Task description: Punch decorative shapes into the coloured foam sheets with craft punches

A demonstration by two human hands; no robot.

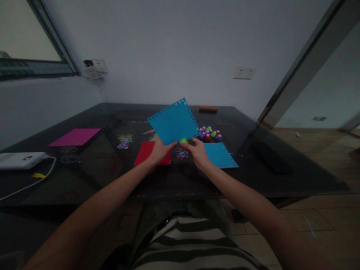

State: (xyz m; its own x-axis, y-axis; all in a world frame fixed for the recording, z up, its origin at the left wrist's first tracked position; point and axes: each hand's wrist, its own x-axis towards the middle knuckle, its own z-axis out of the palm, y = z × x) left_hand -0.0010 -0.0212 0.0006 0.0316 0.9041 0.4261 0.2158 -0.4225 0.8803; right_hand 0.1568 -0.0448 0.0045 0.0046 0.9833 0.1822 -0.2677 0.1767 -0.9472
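Note:
A blue sheet (174, 123) with small holes along its edges is held up, tilted, over the dark table. My left hand (161, 150) grips its lower corner, with the fingers partly hidden behind it. At the sheet's lower edge, my right hand (197, 150) is closed on a small green punch (183, 141). Below the hands lies a pile of tiny coloured pieces (182, 153). A red sheet (144, 150) with a holed edge rests under my left hand, and another blue sheet (221, 154) lies to the right of my right hand.
Several coloured round punches (209, 134) stand behind the right hand. A magenta sheet (75, 137), a white device (22, 160) with a cable and a second pile of bits (123, 144) are on the left. An orange object (208, 109) lies near the wall, a black object (271, 158) at right.

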